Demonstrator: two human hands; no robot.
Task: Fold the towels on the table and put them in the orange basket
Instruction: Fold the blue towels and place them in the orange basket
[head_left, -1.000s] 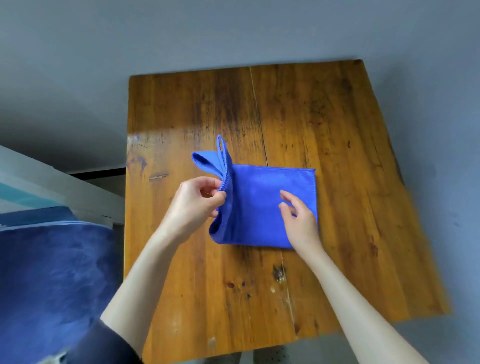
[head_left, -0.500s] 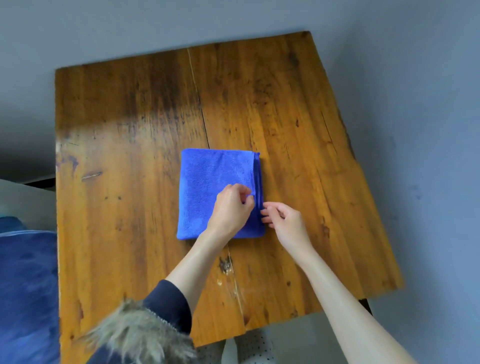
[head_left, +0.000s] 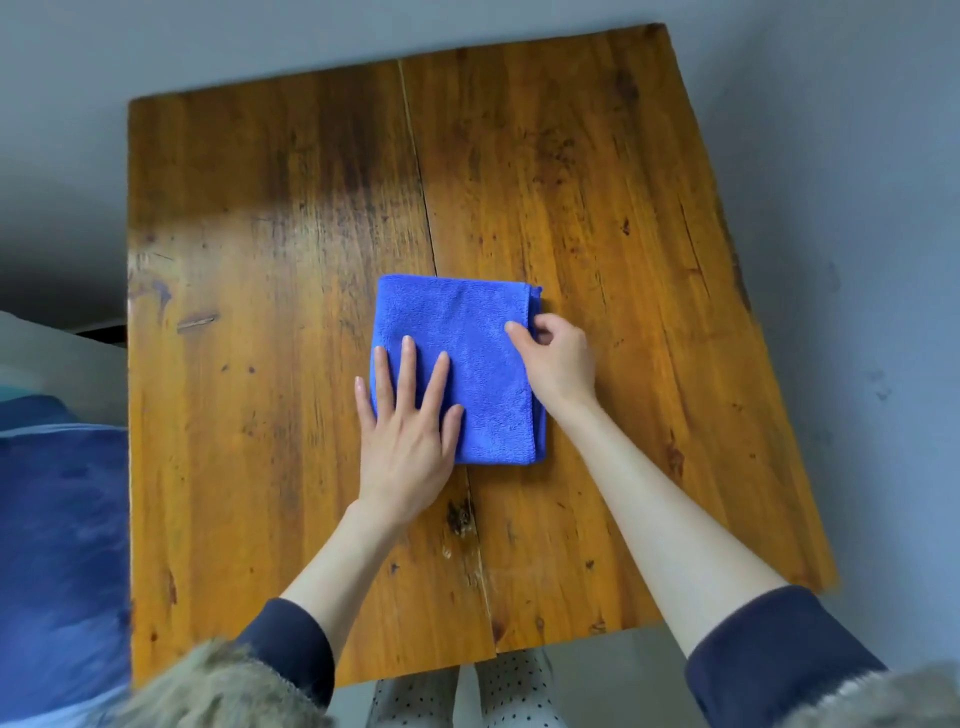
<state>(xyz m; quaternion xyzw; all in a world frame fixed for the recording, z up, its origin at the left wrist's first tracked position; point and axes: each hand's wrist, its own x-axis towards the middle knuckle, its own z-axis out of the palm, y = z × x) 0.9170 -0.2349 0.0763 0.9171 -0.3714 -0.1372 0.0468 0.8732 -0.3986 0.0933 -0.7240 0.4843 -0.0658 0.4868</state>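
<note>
Folded blue towel (head_left: 467, 353) mid-tabletop (head_left: 260, 260).
Left hand (head_left: 408, 436) presses it with flat, spread fingers; right hand (head_left: 558, 358) pinches its right edge.

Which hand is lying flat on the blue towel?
The left hand: its fingers are straight and spread, pressing the blue towel down. The right hand instead curls at the towel's right edge.
</note>
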